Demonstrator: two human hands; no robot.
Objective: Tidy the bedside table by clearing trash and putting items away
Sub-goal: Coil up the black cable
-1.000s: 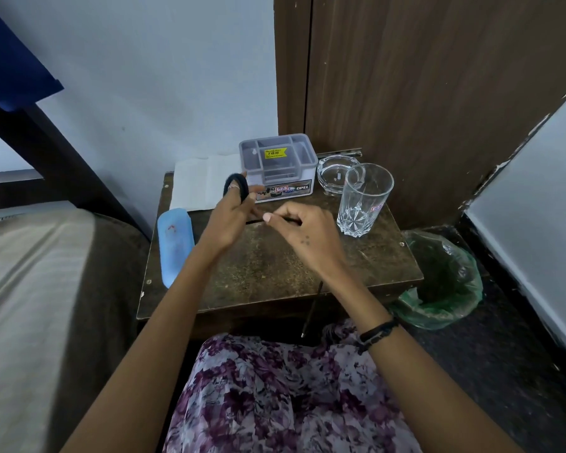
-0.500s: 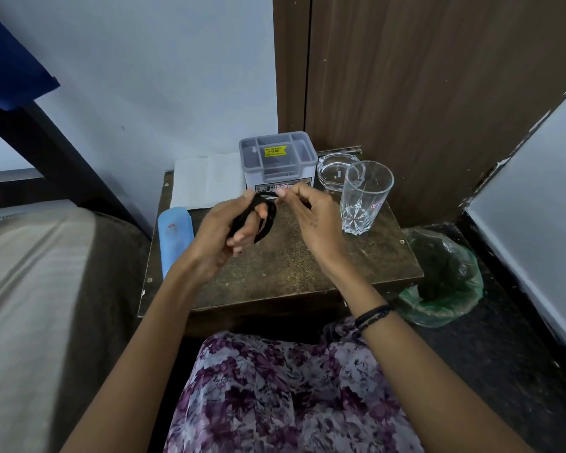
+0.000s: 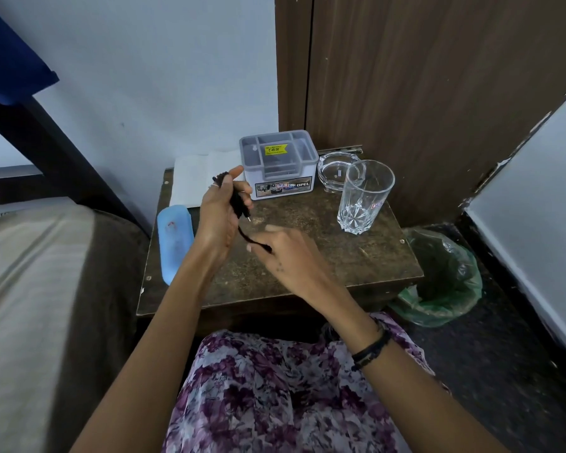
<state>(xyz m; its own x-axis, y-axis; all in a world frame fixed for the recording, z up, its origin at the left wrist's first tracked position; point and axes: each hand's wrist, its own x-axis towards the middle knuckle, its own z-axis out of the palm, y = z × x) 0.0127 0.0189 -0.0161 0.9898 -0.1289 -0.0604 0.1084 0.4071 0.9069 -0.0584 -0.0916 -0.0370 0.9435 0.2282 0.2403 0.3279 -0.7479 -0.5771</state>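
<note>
A: What's on the table?
B: A grey organizer, a glass, an ashtray, a blue case.
A: And the cable?
B: Thin, black, coiled in the left hand, which grips it above the table; a metal plug sticks out. The right hand pinches its loose end.
</note>
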